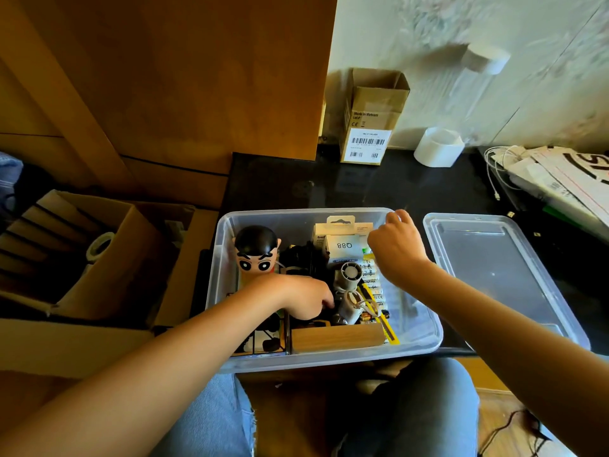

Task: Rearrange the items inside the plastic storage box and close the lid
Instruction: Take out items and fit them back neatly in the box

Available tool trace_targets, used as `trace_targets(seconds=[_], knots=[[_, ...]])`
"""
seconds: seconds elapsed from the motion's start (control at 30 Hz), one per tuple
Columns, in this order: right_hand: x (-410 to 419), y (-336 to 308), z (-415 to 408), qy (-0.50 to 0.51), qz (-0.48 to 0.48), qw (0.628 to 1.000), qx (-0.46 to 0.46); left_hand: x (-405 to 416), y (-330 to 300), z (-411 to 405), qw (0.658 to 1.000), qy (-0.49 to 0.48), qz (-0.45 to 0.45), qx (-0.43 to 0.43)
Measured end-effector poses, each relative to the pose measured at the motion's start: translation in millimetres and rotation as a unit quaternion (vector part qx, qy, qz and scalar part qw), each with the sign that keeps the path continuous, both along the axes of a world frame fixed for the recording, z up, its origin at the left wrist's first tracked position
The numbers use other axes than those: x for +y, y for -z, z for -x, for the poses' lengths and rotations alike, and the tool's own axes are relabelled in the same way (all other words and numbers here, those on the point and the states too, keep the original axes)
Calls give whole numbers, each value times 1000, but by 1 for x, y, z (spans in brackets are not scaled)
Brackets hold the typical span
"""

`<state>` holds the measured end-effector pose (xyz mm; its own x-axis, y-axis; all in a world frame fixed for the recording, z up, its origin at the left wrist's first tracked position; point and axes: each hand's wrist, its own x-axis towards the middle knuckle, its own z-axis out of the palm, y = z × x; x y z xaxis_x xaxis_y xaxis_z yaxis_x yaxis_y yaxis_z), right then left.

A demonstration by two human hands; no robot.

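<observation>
On the dark desk (379,192) by a pale wall, we see the clear storage box (227,245) at the near edge, its lid (494,268) lying just beside it on the right. Our left hand (303,298) reaches down among the items, fingers curled; whether they pinch anything we cannot tell. Our right hand (397,245) hovers over the far right corner, fingers loosely bent, near a white packet (344,242).

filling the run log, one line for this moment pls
stage: rearranging | left hand: inside box | right hand: over box | lid: off, right of box
</observation>
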<state>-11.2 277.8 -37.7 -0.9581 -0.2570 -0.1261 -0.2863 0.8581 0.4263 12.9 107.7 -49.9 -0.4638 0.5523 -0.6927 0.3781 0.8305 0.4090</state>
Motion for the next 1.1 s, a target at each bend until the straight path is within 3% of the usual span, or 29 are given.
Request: trace_targets(seconds=[0.17, 0.33, 0.43, 0.6, 0.87, 1.1], knots=[[-3, -32, -15, 40, 29, 999, 11, 2, 1, -3, 1000, 17, -1, 14], [10, -57, -28, 106, 154, 982, 4, 7, 6, -10, 997, 9, -21, 71], [21, -62, -32, 100, 237, 964, -68, 10, 10, -12, 995, -15, -34, 96], [24, -43, -31, 88, 392, 890, -214, 14, 18, -8, 995, -42, -64, 69], [27, -15, -28, 94, 467, 846, -239, 13, 18, -3, 999, -18, -38, -19], [23, -21, -27, 63, 451, 865, -211, -5, -5, -1, 997, -19, -73, -14]])
